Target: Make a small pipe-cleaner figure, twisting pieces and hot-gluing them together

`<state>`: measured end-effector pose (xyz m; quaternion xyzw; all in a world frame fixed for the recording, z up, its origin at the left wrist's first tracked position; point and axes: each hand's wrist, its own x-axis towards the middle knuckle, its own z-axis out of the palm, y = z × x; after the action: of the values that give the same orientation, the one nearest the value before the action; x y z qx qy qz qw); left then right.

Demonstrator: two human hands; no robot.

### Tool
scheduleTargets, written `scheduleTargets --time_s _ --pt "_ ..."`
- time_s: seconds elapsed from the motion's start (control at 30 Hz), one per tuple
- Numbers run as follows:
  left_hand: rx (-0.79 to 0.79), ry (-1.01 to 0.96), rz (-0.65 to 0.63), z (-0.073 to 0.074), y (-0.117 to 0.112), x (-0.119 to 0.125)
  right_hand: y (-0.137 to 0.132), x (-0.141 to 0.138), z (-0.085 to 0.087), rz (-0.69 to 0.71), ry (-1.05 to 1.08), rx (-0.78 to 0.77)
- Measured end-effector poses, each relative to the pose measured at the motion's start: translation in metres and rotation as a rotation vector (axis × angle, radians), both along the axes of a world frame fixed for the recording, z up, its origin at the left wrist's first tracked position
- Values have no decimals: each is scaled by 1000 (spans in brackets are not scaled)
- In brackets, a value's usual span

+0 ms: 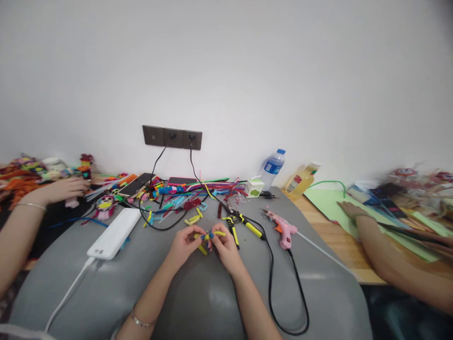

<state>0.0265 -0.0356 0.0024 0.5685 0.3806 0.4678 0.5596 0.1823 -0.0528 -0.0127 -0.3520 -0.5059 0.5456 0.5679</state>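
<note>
My left hand [184,245] and my right hand [224,248] meet over the grey mat [212,293], fingers pinched on a small bundle of yellow pipe-cleaner pieces [208,236] with blue bits in it. Both hands are closed on this bundle. Loose yellow pieces [194,218] lie just beyond my left hand. Yellow-handled pliers [240,222] rest right of my right hand, and a pink glue gun [283,229] lies further right with its black cord looping toward me.
A white power bank [113,232] with a white cable lies at left. A heap of coloured pipe cleaners [191,191] lines the wall below the sockets [172,137]. A water bottle [272,169] and a yellow bottle [302,180] stand behind. Other people's hands [60,189] [348,208] rest at both sides.
</note>
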Motion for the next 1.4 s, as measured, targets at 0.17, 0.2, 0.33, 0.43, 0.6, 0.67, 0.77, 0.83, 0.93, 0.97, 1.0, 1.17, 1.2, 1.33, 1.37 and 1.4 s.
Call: scheduleTargets --time_s 0.17,0.2,0.33,0.43,0.6,0.67,0.77,0.83,0.93,0.97,1.0,1.17,1.2,1.33,1.37,1.4 --pt "40 36 13 -2 -2 0 2 0 -2 3 15 -11" --pt "47 44 16 -3 -2 1 2 0 -2 7 16 -16" --pt "80 78 42 -3 -4 1 1 1 2 16 12 -29" --pt "93 68 67 -3 -4 0 -1 0 4 19 -2 -28" --pt "61 33 90 -5 -2 -1 -2 0 5 7 -17 -14" --pt "59 34 108 -7 -1 -2 -2 0 4 -24 -46 2" --pt "51 34 145 -8 0 -3 -1 -1 1 -76 -71 28" --pt "45 26 161 -7 0 -3 0 -2 -2 -102 -82 62" --pt "43 4 191 -5 1 -4 0 -3 -3 -119 -112 128" --pt "45 -3 202 -4 1 -4 -1 -3 -2 -120 -122 146" --pt "46 -7 210 -4 1 -4 -1 -4 -2 -118 -131 160" --pt "29 -22 227 -2 1 -7 -1 -4 0 -107 -171 191" --pt "26 -26 228 -2 1 -7 -1 -4 -1 -106 -179 195" --pt "24 -42 261 -5 2 -8 -2 -3 -3 -87 -217 203" --pt "21 -49 275 -6 2 -9 -3 -2 -2 -74 -230 217" --pt "18 -56 287 -6 2 -9 -4 -2 -2 -61 -240 240"
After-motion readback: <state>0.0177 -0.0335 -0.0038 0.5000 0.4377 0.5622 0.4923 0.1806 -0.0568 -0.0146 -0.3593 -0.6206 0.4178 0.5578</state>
